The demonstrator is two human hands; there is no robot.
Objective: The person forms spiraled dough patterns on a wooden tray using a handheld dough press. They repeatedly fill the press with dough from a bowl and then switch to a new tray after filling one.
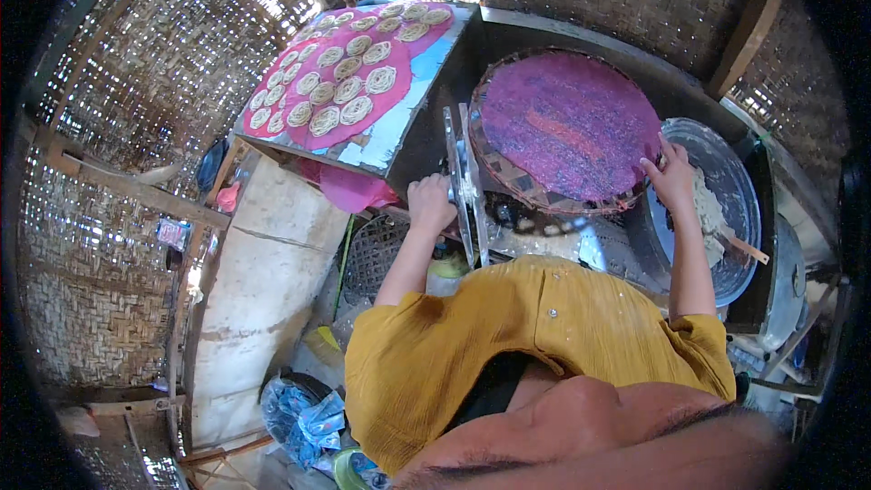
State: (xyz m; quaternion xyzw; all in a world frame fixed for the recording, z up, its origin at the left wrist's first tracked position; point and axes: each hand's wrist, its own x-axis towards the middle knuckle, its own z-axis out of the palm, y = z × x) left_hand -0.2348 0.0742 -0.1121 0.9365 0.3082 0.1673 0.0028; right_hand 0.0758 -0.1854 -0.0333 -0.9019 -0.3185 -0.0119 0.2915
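My left hand is closed at one side of a press-like tool made of two long, narrow, greyish bars standing side by side; the exact grip is partly hidden. To the right lies a round woven tray covered by a round pink cloth with whitish specks. My right hand grips the tray's right edge, its thumb over the cloth. Just beyond that hand is a large metal basin with pale dough in it and a flat wooden paddle leaning out.
At the far left, a raised board bears pink cloths with several round coils of pale noodle-like strands. A dark lattice basket sits low, left of the press. Blue plastic bags lie lower left. Woven bamboo walls surround the place.
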